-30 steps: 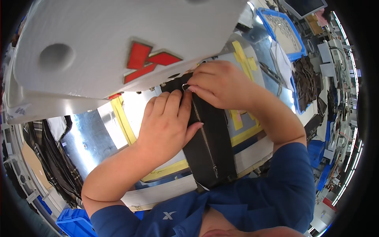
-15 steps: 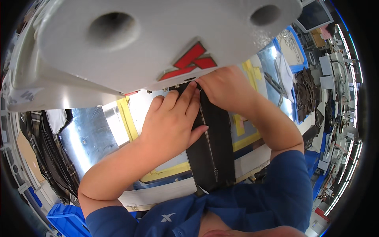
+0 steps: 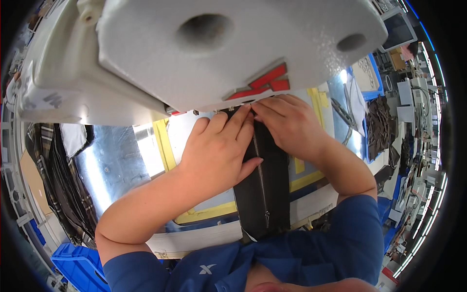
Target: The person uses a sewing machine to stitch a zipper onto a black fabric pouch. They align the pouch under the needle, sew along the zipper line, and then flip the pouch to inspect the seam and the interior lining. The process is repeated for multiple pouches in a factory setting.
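Note:
A long black fabric piece (image 3: 278,194) with a metal zipper (image 3: 262,182) runs from under the sewing machine head (image 3: 272,44) toward my body. The zipper's slider is at the near end. My left hand (image 3: 214,151) lies flat on the fabric, left of the teeth, fingers stretched forward and thumb reaching across the zipper. At the far end, by the machine, my right hand (image 3: 294,126) has bent fingers closed at the fabric's edge, its fingertips meeting the left ones. The needle area is hidden behind the machine head.
Yellow tape (image 3: 209,213) borders the work surface. To the left lies a stack of dark and plaid fabric (image 3: 61,185), with a blue crate (image 3: 80,267) below. At right are scissors-like metal handles (image 3: 344,117), a blue tray (image 3: 372,73) and a heap of dark pieces (image 3: 379,121).
My view has shifted, so the machine head sits further right. My right hand has turned and lowered slightly, its fingers more in sight; the left hand stays flat on the fabric.

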`<move>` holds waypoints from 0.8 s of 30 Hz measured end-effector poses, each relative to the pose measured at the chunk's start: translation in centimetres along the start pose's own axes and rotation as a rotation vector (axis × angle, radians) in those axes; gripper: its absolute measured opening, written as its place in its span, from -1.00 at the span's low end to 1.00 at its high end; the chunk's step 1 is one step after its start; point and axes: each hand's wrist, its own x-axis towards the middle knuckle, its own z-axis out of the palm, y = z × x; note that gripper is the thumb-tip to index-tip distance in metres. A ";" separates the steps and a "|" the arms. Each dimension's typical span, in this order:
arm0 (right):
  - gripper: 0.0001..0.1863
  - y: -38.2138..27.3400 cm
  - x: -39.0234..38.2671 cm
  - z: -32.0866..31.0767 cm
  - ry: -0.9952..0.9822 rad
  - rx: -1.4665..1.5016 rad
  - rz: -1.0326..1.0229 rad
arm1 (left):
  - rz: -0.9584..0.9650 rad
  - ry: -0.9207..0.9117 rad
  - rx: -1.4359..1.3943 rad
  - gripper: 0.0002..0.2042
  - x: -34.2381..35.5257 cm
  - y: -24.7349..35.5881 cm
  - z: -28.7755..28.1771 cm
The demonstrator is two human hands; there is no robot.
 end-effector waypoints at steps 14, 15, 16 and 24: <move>-0.60 -0.2 0.7 -0.6 -0.036 -0.009 0.011 | -0.062 0.026 -0.191 -0.27 -0.2 -0.2 0.2; -0.62 -0.2 0.7 -0.6 -0.027 -0.012 0.003 | -0.062 0.022 -0.193 -0.27 -0.2 -0.2 0.0; -0.64 -0.2 0.7 -0.6 -0.018 -0.016 -0.005 | -0.066 0.016 -0.221 -0.28 -0.1 -0.4 -0.1; -0.74 -0.3 1.1 -0.8 -0.129 -0.052 0.040 | -0.055 0.036 -0.274 -0.32 0.3 -1.2 -0.4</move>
